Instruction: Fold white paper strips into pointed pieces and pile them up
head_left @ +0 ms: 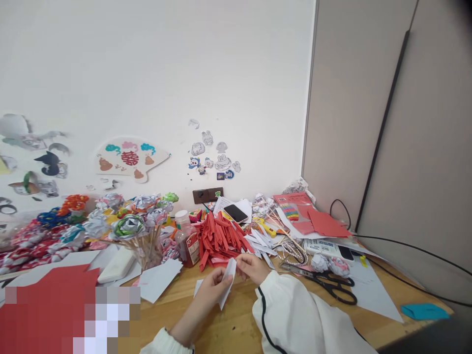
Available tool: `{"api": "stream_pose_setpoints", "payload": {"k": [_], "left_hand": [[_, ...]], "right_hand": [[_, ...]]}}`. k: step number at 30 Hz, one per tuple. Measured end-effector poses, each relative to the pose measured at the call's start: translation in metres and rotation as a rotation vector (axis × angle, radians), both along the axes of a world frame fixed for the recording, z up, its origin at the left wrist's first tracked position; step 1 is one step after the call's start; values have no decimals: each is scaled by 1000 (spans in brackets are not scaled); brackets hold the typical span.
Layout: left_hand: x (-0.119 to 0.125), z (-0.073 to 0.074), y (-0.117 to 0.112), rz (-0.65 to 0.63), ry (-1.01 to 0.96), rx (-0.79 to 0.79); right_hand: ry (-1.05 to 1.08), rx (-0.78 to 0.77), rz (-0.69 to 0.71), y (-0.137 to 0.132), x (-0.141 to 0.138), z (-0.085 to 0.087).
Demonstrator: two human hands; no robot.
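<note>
My left hand [210, 292] and my right hand [252, 268] together pinch a small folded white paper piece [228, 280] just above the wooden desk [236, 319]. The left hand's fingers close on its lower edge, while those of the right hand grip its upper right corner. Both arms wear white sleeves. Right behind the hands lies a heap of folded red paper pieces [219, 236], with several folded white paper pieces [260, 241] beside it.
Black scissors [334, 285] lie right of my hands. A phone [235, 213], a glue bottle [186, 238], paper flowers on sticks [129, 226], red sheets [324, 223] and white sheets [158, 278] crowd the desk. Black cables [405, 248] run along the right wall. A teal scrap [424, 310] lies near the right edge.
</note>
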State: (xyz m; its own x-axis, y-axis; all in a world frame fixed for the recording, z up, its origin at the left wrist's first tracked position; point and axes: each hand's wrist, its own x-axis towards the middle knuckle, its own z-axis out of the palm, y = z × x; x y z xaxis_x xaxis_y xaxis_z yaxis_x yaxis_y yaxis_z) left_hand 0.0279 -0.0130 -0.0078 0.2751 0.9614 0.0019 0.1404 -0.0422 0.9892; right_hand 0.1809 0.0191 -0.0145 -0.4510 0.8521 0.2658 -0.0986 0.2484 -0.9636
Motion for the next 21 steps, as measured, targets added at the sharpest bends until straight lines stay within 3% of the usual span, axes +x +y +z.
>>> {"api": "stream_pose_setpoints", "payload": {"k": [5,11,21], "left_hand": [[-2,1,-2,68,89,113],[2,9,-8,105,246,143],[3,13,-9,92,330,177]], "right_hand": [[8,-68,35,0,-2,-2],[-35,-116,0,1,-3,-6],[-89,-52,-77,2,-2,-9]]}}
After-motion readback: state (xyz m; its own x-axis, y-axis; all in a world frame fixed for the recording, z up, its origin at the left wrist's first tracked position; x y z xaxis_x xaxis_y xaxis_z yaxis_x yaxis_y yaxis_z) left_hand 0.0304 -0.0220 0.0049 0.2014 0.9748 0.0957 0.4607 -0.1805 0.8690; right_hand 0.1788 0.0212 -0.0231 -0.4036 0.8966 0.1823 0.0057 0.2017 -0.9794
